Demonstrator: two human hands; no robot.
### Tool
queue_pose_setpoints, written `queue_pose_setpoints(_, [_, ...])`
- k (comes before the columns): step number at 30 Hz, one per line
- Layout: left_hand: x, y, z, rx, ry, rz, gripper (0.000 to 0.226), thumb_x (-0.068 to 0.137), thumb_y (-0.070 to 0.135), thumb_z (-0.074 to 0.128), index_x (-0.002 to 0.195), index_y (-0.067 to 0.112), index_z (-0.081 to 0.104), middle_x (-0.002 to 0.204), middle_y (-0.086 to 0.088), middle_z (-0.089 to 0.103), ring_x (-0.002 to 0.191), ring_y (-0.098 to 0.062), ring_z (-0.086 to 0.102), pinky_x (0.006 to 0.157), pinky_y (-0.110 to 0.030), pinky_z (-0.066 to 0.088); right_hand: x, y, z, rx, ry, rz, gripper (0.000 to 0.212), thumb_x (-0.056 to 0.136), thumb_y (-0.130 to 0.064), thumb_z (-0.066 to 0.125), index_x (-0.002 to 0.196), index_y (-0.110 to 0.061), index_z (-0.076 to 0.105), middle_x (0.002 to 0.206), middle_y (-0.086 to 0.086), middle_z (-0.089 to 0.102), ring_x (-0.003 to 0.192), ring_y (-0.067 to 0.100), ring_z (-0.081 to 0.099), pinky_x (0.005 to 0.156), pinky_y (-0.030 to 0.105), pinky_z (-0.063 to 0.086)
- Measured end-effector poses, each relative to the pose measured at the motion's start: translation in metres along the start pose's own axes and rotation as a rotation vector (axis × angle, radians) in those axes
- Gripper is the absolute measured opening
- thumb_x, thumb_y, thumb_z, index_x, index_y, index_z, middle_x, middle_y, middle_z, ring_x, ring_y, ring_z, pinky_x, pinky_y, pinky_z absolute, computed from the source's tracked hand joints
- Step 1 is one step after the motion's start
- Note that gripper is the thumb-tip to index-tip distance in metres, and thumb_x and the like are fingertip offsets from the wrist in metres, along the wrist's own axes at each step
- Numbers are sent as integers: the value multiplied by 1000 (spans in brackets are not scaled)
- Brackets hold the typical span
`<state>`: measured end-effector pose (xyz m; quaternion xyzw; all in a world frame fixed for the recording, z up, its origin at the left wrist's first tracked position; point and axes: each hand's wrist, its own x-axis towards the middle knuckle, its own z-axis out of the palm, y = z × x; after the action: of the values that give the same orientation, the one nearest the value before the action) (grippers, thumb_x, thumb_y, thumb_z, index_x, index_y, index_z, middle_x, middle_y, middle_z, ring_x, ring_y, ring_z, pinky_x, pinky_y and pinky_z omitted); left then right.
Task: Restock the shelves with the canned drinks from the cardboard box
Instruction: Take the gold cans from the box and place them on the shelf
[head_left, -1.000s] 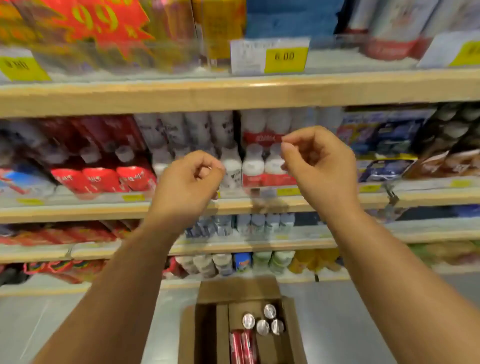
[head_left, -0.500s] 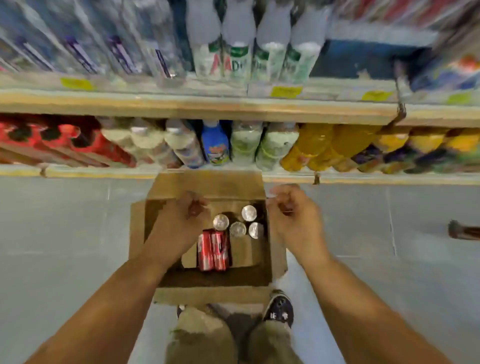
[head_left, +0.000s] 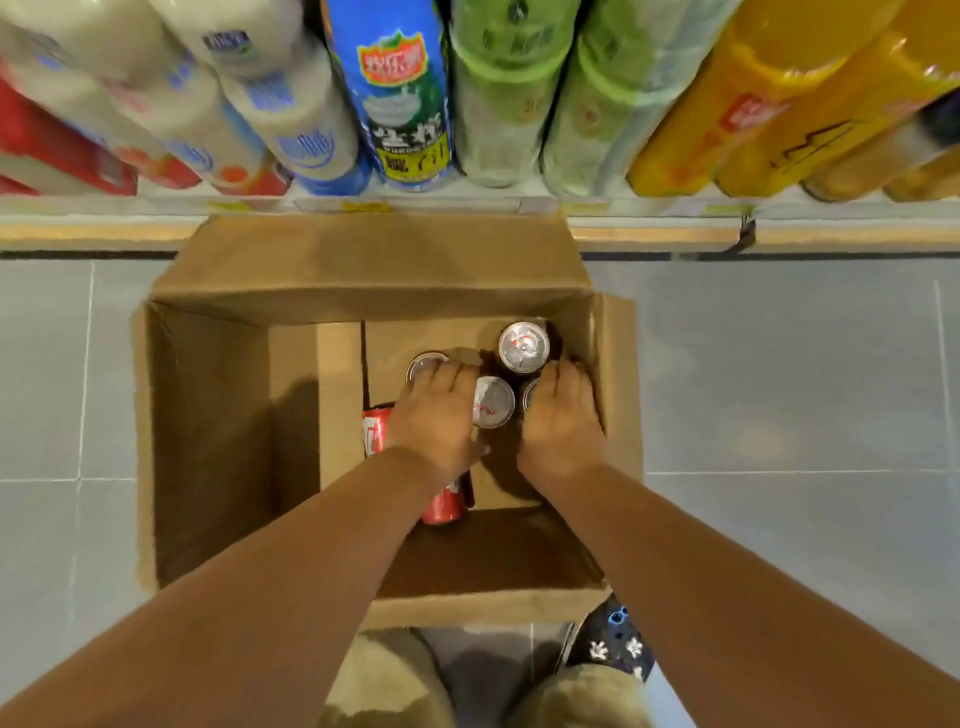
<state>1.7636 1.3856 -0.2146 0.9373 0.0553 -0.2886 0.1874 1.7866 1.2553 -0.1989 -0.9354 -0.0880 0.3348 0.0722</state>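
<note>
The cardboard box (head_left: 208, 441) sits open on the gray floor (head_left: 67, 374), right in front of the bottom shelf (head_left: 660, 236), and it is the thing to find everything else by. The left part of the box is bare brown card. A little left of the middle of the box, red cans (head_left: 378, 431) lie on their sides, and the left arm covers most of them. Just past them, toward the far right corner of the box, four cans stand up with their silver tops showing. The left hand (head_left: 439, 415) is down inside the box with its fingers curled over the top of the leftmost standing can (head_left: 422, 364), touching it. I cannot tell if it is really gripping it. Next comes the middle can (head_left: 493, 401), which sits between the two hands with nothing on it. Behind it, closer to the shelf, the back can (head_left: 523, 347) stands free too. The right hand (head_left: 562, 415) is near the right wall of the box, fingers bent down over the rightmost can (head_left: 531, 394), hiding most of it. I cannot tell if this hand is squeezing it either. Above the box, bottles (head_left: 400, 93) stand in a row on the shelf: white, blue, green, then yellow.
</note>
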Motion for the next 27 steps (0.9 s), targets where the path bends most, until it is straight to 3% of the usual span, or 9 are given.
queue_pose_setpoints(3, [21, -8, 28, 176, 39, 65, 86, 74, 39, 71, 142, 14, 26, 149, -5, 31, 144, -27, 11, 117, -40, 2, 19, 6, 27, -295, -59, -29, 68, 94, -15, 39, 140, 15, -1, 149, 34, 10, 140, 44, 10, 117, 47, 5])
queue_pose_setpoints(7, [36, -11, 45, 170, 118, 101, 74, 76, 34, 70, 139, 14, 35, 148, -6, 39, 146, -26, 6, 113, -36, -12, 33, 10, 36, -313, 11, -20, 57, 88, -6, 50, 136, 8, 21, 137, 28, 32, 127, 37, 34, 109, 41, 31])
queue_pose_setpoints(9, [36, -10, 43, 150, 123, 109, 73, 75, 34, 71, 137, 14, 38, 146, -7, 41, 146, -25, 9, 112, -34, -12, 33, 10, 34, -345, 8, -61, 58, 86, -6, 52, 133, 7, 22, 133, 26, 34, 123, 35, 37, 106, 37, 36])
queue_pose_setpoints(14, [16, -4, 17, 37, 116, 88, 66, 74, 31, 70, 129, 12, 40, 137, -9, 49, 135, -26, 33, 112, -34, 22, 14, 5, 14, -141, 5, -58, 60, 83, -4, 56, 134, 5, 26, 133, 26, 33, 114, 32, 47, 97, 33, 42])
queue_pose_setpoints(19, [-32, 4, -48, -323, 42, 6, 62, 68, 21, 75, 117, 22, 38, 118, -4, 56, 107, -25, 57, 82, -34, 50, -39, -6, -55, 70, 106, -97, 64, 74, -17, 74, 128, -11, 41, 127, 9, 40, 107, 26, 53, 83, 31, 48])
queue_pose_setpoints(23, [-74, 14, -122, -537, 94, 11, 56, 60, 27, 76, 105, 20, 43, 103, -2, 59, 95, -23, 60, 80, -43, 51, -84, -17, -135, 364, 79, -108, 65, 70, -22, 74, 126, -20, 41, 111, -3, 32, 96, 17, 50, 81, 18, 40])
queue_pose_setpoints(25, [-99, 26, -167, -605, 154, 51, 58, 56, 25, 75, 105, 14, 46, 93, 2, 61, 91, -20, 60, 78, -37, 50, -109, -27, -173, 444, 164, -162, 68, 66, -20, 76, 126, -17, 45, 104, -5, 28, 95, 7, 42, 81, 6, 35])
queue_pose_setpoints(27, [-128, 41, -217, -693, 213, 76, 58, 53, 21, 77, 104, 19, 49, 90, 10, 62, 86, -9, 60, 75, -24, 49, -139, -39, -216, 512, 242, -200, 67, 61, -16, 78, 122, -17, 50, 96, -8, 28, 90, -2, 36, 79, -5, 31])
